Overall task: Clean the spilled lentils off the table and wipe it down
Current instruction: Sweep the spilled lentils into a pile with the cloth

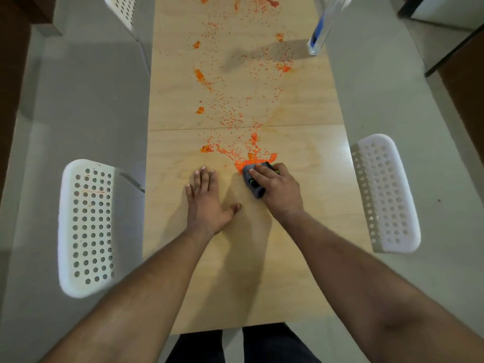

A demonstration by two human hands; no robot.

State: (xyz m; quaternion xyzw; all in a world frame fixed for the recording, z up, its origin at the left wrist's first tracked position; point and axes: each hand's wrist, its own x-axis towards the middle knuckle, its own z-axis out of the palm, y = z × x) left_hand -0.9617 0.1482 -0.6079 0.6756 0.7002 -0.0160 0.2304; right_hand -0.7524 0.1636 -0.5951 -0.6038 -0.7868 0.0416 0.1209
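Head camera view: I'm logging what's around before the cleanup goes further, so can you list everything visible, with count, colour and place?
table: one, light wood, running down the middle, seam across it.
lentils: many, orange, scattered along the table from the far end, heaped against the tool.
clumps: several, orange, among the lentils, mostly on the left side.
handheld tool: one, dark grey with green accents, near end of the spill.
bottle: one, clear with blue inside, far right table edge.
chairs: three, white, perforated, two left, one right.
floor: pale grey, both sides.
left hand: flat on the table, fingers straight.
right hand: grips the handheld tool.
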